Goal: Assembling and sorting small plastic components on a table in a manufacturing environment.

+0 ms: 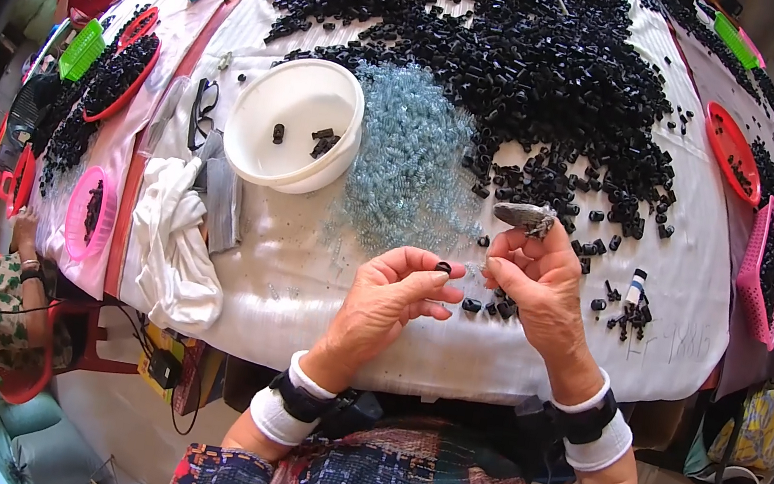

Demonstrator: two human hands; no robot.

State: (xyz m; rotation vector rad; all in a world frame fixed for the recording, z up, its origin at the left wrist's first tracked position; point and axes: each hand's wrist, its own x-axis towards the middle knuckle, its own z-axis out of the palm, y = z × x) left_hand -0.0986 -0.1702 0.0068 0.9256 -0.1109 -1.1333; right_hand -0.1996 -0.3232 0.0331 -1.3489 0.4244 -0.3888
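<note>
My left hand (391,295) pinches a small black plastic cap-like part (444,267) between thumb and forefinger. Close beside it, my right hand (542,285) is closed, with a dark grey oval-ended piece (523,216) sticking out above its fingers; its kind I cannot make out. Thumb and fingertip of that hand meet near the left one, and whatever tiny thing may be between them is too small to tell. Just beyond both hands spreads a heap of tiny pale-blue, see-through pieces (412,150). Several loose black parts (488,308) lie beneath the hands on the white cloth.
A large mound of black parts (500,37) covers the far table. At left stand a white bowl (247,134) with a few parts, glasses (203,112) and a crumpled white cloth (174,244). A small bottle (636,286) lies right. People sit along both sides by coloured baskets (765,272).
</note>
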